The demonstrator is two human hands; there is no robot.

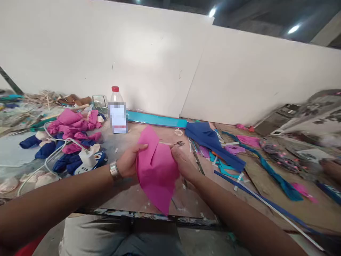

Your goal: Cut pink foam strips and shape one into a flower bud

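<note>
A piece of bright pink fabric (158, 167) is stretched between my two hands above the table's front part, its lower corner hanging to a point. My left hand (130, 158) grips its left edge, thumb on top and the other fingers behind the cloth. On the opposite side my right hand (183, 163) pinches the upper right edge; its fingertips are partly hidden. A fold runs down the cloth near its top. Just beyond my right hand lies a small pair of dark thread snips (179, 144).
Pink and navy fabric bundles (71, 131), a white cord and a blue-white iron-like tool (90, 161) crowd the left. A red-capped bottle (115, 96) stands behind. Navy cloth (210, 140), a tape ring (178, 132) and scraps lie right. Another person's hand (331, 170) shows far right.
</note>
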